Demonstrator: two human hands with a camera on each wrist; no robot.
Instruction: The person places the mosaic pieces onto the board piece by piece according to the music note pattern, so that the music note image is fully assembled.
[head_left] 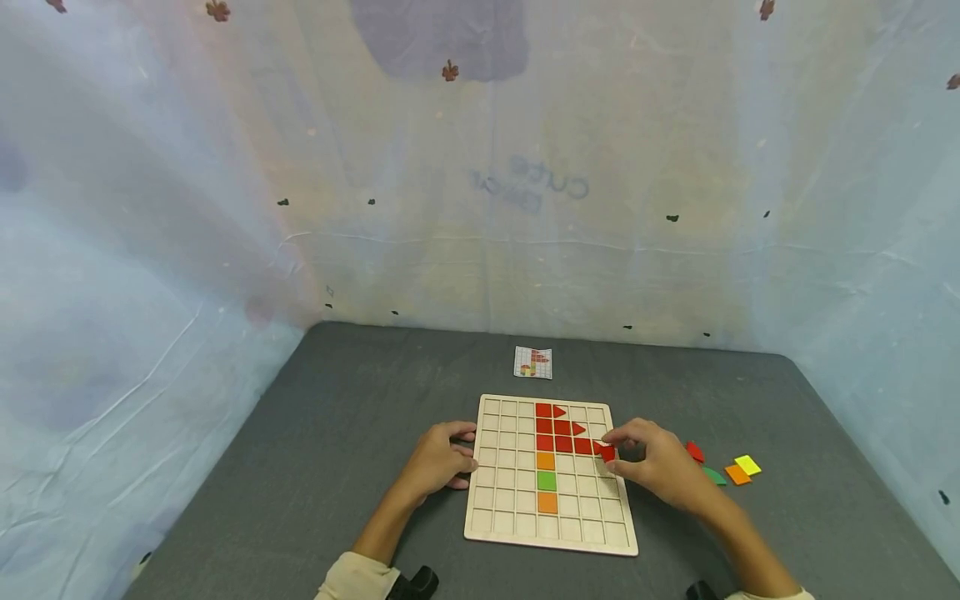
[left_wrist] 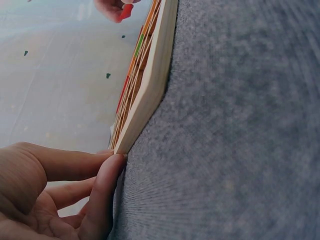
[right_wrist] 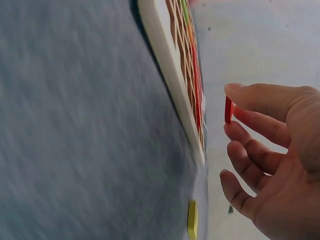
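Observation:
A pale wooden grid board (head_left: 504, 502) lies on the dark grey table. Its cells hold rows of red tiles (head_left: 563, 443), with orange and green tiles (head_left: 547, 481) in a column below. At the board's left edge, my left hand (head_left: 441, 457) pinches the rim; the left wrist view shows its thumb and forefinger meeting there. Over the right edge, my right hand (head_left: 660, 462) holds a small red tile (right_wrist: 228, 110) between thumb and fingers. In the right wrist view that tile is raised off the board and seen edge-on, so its full shape is hidden.
Right of the board lie loose tiles: a red one (head_left: 695, 452), a green one (head_left: 714, 476), an orange one (head_left: 737, 475) and a yellow one (head_left: 747, 465). Behind the board is a small printed pattern card (head_left: 533, 362). A pale sheet (head_left: 480, 283) hangs around the table.

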